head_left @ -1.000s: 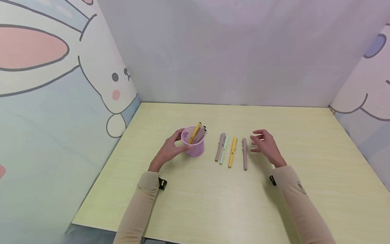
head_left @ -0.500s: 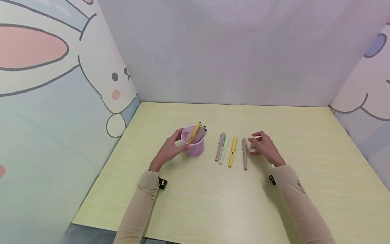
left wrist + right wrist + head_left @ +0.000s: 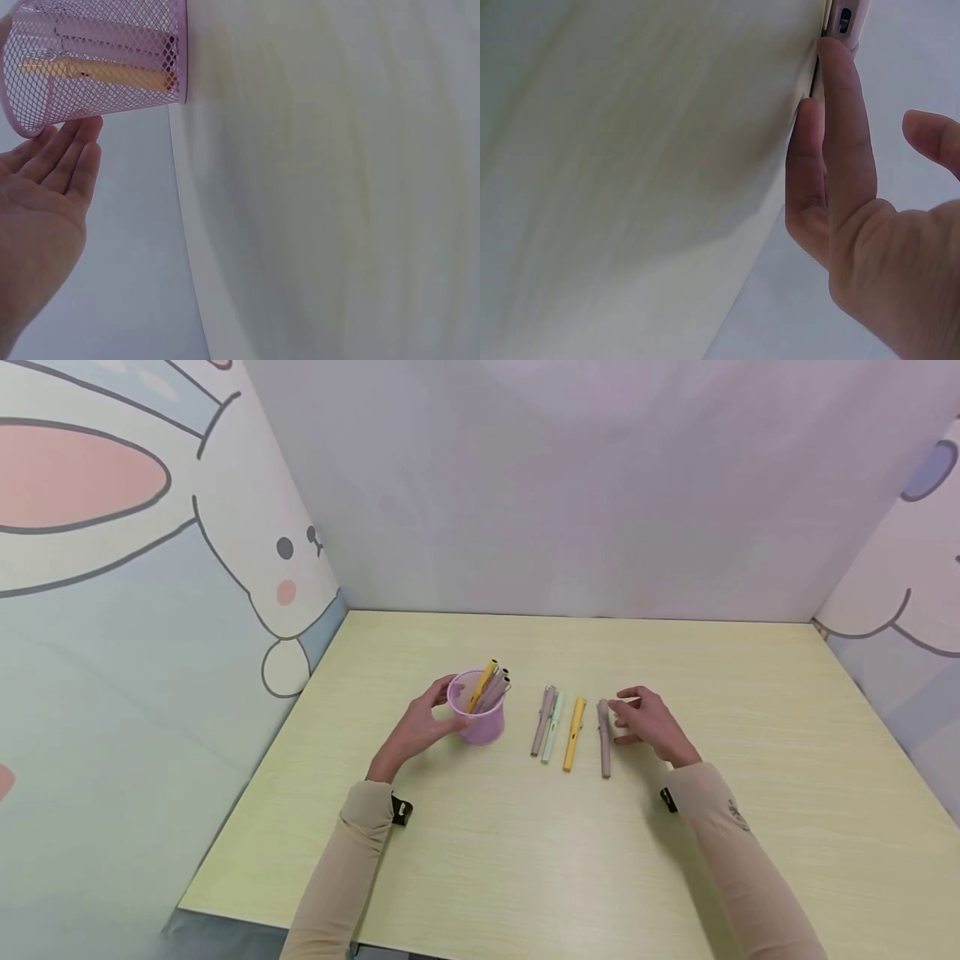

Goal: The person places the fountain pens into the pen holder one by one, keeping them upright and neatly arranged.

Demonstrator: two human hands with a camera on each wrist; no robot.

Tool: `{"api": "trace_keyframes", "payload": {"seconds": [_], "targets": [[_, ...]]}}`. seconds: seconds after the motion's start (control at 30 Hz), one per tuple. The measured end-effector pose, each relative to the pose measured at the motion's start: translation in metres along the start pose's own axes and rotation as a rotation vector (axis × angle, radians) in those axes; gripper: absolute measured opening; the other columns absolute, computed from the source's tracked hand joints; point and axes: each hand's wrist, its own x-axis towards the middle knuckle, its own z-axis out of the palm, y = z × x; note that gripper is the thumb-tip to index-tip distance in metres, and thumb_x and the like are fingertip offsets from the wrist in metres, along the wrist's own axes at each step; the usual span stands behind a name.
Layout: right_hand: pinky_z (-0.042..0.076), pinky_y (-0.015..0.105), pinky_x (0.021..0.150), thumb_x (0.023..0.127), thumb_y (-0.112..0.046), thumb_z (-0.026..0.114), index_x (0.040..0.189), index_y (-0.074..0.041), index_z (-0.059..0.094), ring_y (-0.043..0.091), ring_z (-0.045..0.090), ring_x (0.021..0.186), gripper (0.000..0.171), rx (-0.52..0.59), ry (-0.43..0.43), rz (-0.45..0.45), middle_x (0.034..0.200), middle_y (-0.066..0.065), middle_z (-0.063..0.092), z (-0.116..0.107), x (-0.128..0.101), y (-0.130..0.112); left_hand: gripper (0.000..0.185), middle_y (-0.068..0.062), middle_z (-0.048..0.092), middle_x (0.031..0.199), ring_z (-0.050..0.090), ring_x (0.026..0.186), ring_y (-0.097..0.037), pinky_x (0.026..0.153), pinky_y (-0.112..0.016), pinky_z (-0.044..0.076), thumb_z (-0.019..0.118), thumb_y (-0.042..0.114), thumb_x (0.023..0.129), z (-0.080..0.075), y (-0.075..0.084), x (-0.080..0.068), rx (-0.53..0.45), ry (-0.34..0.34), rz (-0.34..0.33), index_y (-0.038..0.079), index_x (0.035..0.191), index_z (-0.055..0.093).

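My left hand (image 3: 417, 727) holds a pink mesh cup (image 3: 477, 720) between thumb and fingers; the cup stands on the table with a yellow pen and mauve pens inside. In the left wrist view the fingers (image 3: 69, 156) lie along the pink mesh cup (image 3: 97, 60). To its right lie a mauve pen (image 3: 542, 720), a mint pen (image 3: 552, 728), a yellow pen (image 3: 573, 732) and a second mauve pen (image 3: 603, 739). My right hand (image 3: 647, 723) is low over the table, its straight fingers (image 3: 845, 120) touching that last mauve pen (image 3: 845, 18), thumb held apart.
The pale wooden table (image 3: 570, 852) is walled in by a plain back panel and cartoon-printed side panels (image 3: 150, 568). Its front edge is near my elbows.
My right hand has come down and to the left, from hovering beside the rightmost mauve pen to touching it with its fingertips. The left hand and the cup have stayed put.
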Motion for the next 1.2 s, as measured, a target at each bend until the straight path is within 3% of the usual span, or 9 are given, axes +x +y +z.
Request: {"api": "trace_keyframes", "payload": {"seconds": [1.2], "targets": [[0.062, 0.038, 0.078, 0.108, -0.021, 0.052, 0.152, 0.014, 0.027, 0.031, 0.053, 0.104, 0.061, -0.052, -0.037, 0.054, 0.129, 0.028, 0.046, 0.008, 0.011, -0.006, 0.079, -0.014, 0.052, 0.15, 0.05, 0.135, -0.036, 0.111, -0.058, 0.04, 0.079, 0.027, 0.091, -0.001, 0.001, 0.0, -0.015, -0.012, 0.004, 0.009, 0.157, 0.039]]}}
